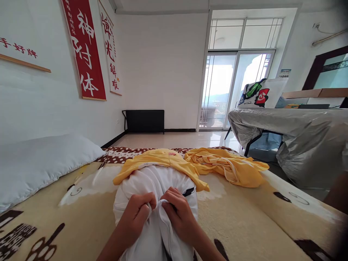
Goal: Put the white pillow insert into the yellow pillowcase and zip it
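Observation:
In front of me on the bed lies a plump white cushion, its fabric gathered in folds. My left hand is closed, pinching the white fabric near the middle. Close beside it, my right hand grips a hemmed edge of the same fabric, and the cloth parts between the two hands down toward me. A small black tag sticks out by my right knuckles. Over the cushion's far end drapes a yellow garment with a small reddish patch. What is under my fingertips is hidden.
A second yellow garment lies crumpled to the right on the patterned blanket. At left rests a white pillow. Beyond the bed's right side stands a table under silvery plastic, bearing a printed bag and boxes.

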A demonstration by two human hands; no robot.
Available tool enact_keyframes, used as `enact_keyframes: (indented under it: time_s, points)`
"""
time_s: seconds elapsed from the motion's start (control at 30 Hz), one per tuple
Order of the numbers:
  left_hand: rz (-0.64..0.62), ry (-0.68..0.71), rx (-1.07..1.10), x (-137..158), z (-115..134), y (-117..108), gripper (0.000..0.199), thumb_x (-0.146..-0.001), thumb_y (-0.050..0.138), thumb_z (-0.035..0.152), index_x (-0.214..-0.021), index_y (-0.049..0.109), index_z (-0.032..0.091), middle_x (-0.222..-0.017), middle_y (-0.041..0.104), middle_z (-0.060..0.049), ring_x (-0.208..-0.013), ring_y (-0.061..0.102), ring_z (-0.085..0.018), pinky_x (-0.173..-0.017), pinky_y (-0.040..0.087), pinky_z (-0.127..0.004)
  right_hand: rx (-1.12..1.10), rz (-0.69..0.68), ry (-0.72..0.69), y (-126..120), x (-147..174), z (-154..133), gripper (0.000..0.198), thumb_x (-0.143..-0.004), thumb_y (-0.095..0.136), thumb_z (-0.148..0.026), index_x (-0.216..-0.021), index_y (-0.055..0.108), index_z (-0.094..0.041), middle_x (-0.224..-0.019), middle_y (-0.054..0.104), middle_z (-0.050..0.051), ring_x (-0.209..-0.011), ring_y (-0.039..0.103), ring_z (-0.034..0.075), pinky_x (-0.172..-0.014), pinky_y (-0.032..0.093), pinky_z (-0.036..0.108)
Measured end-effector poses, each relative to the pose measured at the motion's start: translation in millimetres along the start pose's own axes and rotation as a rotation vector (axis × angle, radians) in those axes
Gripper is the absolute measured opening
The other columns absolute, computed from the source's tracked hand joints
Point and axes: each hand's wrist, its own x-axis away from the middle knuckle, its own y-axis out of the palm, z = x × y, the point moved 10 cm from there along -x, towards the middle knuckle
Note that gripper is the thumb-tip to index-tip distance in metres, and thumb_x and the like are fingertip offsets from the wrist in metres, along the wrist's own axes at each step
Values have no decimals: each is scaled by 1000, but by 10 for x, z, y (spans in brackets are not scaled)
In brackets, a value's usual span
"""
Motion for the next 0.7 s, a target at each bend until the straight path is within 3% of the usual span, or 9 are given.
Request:
enact_keyframes:
  time_s: [0.13,0.23,0.43,0.57,0.63,0.7]
  points:
    - [-61,97,-42,46,115,164,36,-88,38,41,-62,54,21,-62,59,-2,-60,52,-16,-59,43,-27,36,29,1,56,13,4,27,-93,40,-24,-67,42,-20,-65,49,-2,-66,45,13,-70,33,28]
    - [-84,177,-144,50,198,236,42,-83,46,58,-63,53,21,-56,55,0,-54,49,-15,-54,39,-26,60,67,-26,49,28,-1,31,-92,40,-25,-63,34,-20,-60,45,-3,-62,42,13,-67,33,28]
    - [-218,35,-255,-39,83,380,39,-89,37,41,-57,36,19,-47,35,6,-47,34,-9,-52,24,-24,156,81,-74,-37,17,-80,27,-91,39,-16,-64,41,-19,-62,50,-2,-63,45,13,-65,36,28]
    - [-232,-77,-101,-117,-70,336,42,-87,37,48,-56,32,19,-51,32,5,-53,31,-10,-54,25,-24,285,257,-177,-308,74,-508,15,-89,44,-12,-93,57,-19,-93,63,6,-87,56,17,-78,42,32]
    - [-195,-134,-26,-157,-172,264,44,-86,39,51,-57,29,20,-53,27,5,-54,28,-10,-53,24,-25,324,253,-361,-194,185,-848,16,-89,45,-12,-95,58,-19,-91,65,4,-83,59,15,-76,44,30]
    - [-145,-168,33,-197,-258,174,44,-84,41,52,-57,27,20,-56,23,6,-56,26,-10,-53,23,-25,399,237,-534,76,352,-1097,17,-89,45,-11,-87,59,-20,-75,66,-1,-66,59,10,-68,45,25]
